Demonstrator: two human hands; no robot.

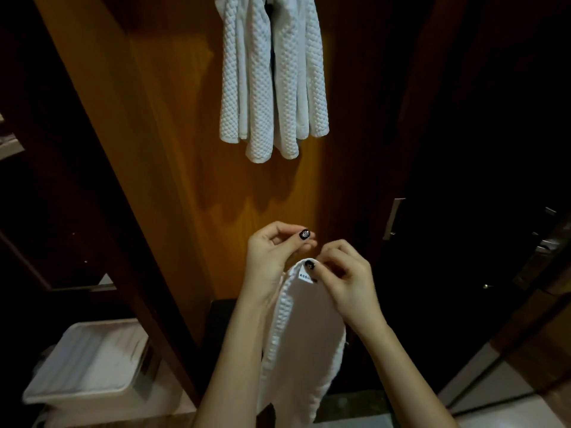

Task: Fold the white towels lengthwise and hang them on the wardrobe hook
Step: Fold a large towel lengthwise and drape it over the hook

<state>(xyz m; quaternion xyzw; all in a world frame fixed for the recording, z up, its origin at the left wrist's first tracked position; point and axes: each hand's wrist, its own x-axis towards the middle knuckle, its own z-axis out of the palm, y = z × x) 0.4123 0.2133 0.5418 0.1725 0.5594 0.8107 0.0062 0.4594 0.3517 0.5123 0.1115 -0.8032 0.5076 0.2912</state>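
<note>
A left hand [272,251] and a right hand [349,282] are seen, each at the end of a bare forearm: the left forearm [234,350] and the right forearm [401,366] are uncovered as far as the lower edge. The nails are painted in a dark, near-black polish and are kept short and rounded. On the left thumbnail [304,233] a pale, whitish pattern is laid over the dark polish; its design cannot be made out. The right thumbnail [310,265] is glossy, with small light flecks.
</note>
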